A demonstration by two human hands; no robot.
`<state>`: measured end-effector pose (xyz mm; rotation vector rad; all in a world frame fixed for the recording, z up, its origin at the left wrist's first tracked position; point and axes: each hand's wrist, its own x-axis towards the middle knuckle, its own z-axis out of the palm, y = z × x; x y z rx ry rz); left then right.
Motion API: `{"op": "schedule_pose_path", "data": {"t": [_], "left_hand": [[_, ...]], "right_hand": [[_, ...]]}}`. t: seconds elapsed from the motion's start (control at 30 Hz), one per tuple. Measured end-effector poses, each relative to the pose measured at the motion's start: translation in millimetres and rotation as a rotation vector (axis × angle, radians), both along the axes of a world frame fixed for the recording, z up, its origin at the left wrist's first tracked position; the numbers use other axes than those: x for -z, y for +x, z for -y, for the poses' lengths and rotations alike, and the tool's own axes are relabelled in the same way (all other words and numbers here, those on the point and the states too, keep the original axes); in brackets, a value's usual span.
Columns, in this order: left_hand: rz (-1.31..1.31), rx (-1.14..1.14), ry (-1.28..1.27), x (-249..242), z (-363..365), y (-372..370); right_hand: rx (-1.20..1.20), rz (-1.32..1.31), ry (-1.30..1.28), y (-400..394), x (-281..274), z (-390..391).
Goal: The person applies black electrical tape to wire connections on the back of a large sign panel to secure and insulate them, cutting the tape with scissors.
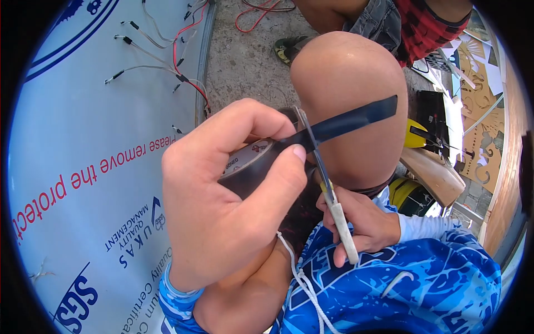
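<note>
My left hand is closed round a roll of black tape, whose inner cardboard core shows printing. Between its thumb and index fingertip it pinches the tape, and a free strip of black tape sticks out to the right over my bare knee. My right hand grips a pair of scissors with a pale handle. Their narrow blades point up and cross the strip just beyond my left thumb. The fingers behind the scissors handle are partly hidden.
At left lies a large panel in printed protective film. Red and white wires with black-wrapped ends rise along its edge. Another person sits close by at the top. On the right are a wooden piece and cut-out patterned sheets.
</note>
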<state>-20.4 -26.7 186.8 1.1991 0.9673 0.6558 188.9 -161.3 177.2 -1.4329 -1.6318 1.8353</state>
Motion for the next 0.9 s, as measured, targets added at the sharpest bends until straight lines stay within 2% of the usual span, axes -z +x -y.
{"op": "schedule_pose_path", "data": {"t": [0.37, 0.43, 0.6, 0.67, 0.73, 0.8, 0.87, 0.9], "left_hand": [[-0.008, 0.025, -0.088, -8.6, -12.3, -12.0], [0.07, 0.01, 0.011, 0.8, -15.6, -8.6], [0.182, 0.045, 0.206, -9.3, -37.9, 3.3], [-0.051, 0.029, 0.243, -15.7, -58.6, 6.0], [-0.057, 0.072, 0.188, -19.7, -68.3, 11.6], [-0.029, 0.316, 0.256, -21.8, -64.8, 28.0], [-0.066, 0.414, 0.266, -26.6, -65.9, 38.2], [-0.098, 0.464, 0.272, -27.7, -66.6, 42.8]], "right_hand": [[-0.037, 0.002, 0.137, 6.6, 1.5, -9.9], [-0.062, -0.082, 0.038, 14.4, -6.6, -11.2], [-0.07, -0.122, 0.207, 36.7, -34.4, -17.8], [-0.06, -0.117, 0.241, 58.3, -44.6, -15.1], [0.127, -0.081, 0.211, 70.7, -51.6, -12.4], [0.46, 0.0, 0.179, 79.6, -54.4, -11.9], [0.632, 0.02, 0.432, 75.1, -47.9, -37.8], [0.637, 0.077, 0.512, 74.4, -44.5, -52.8]]}}
